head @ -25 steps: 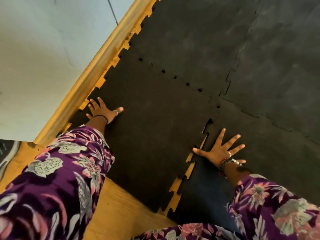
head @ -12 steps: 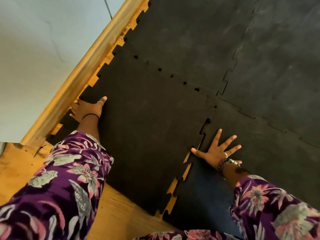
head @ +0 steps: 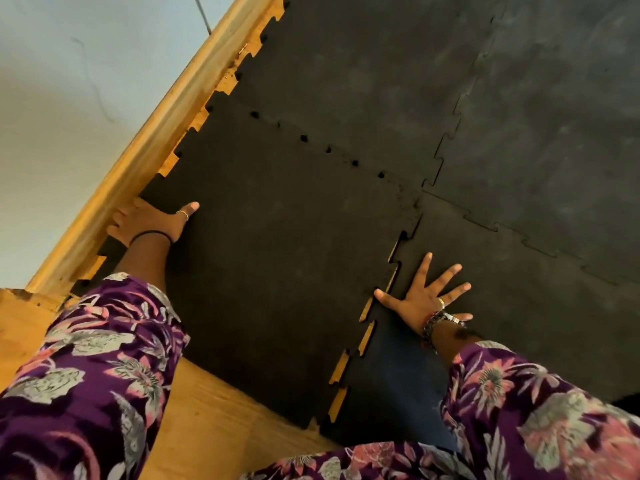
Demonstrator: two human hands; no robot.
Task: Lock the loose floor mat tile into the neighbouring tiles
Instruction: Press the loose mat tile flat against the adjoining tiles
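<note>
The loose black floor mat tile (head: 284, 258) lies in the middle left, its toothed edges showing. My left hand (head: 149, 220) holds its left edge by the skirting, thumb on top and fingers curled over the edge. My right hand (head: 422, 299) lies flat with fingers spread on the neighbouring tile (head: 519, 323), its thumb at the seam. Along that seam, wood shows through gaps (head: 367, 327) between the teeth on the near half. The far edge sits close against another tile (head: 363, 81), with small holes along the joint.
A wooden skirting board (head: 145, 157) runs diagonally along the pale wall (head: 69, 98), close to the tile's left teeth. Bare wood floor (head: 214, 427) shows at the near edge. More joined black tiles (head: 554, 133) fill the right and far side.
My left hand slid left from lying flat on the tile to its edge at the skirting and curled over it. The seam gap by my right hand has narrowed. My right hand stays flat.
</note>
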